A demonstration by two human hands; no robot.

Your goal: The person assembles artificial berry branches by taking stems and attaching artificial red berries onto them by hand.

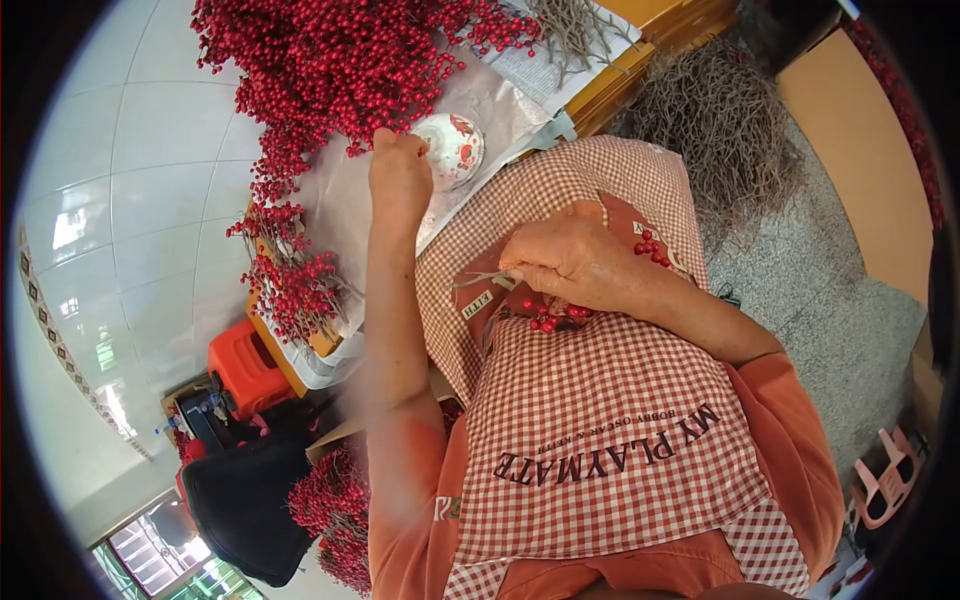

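- Your left hand (398, 180) reaches out to the pile of red berry stems (340, 60) on the table (340, 200), fingers bunched at its edge, just beside a small white bowl (452, 148); whether it grips a stem you cannot tell.
- Your right hand (570, 262) rests against the checked apron (600, 420), pinching a thin pale stem (478, 278) between fingertips.
- A few loose red berries (550, 315) lie on the apron under that hand.
- A heap of bare grey twigs (720, 120) sits well apart, to the right.
- An orange container (245, 365) stands on the floor below the table.
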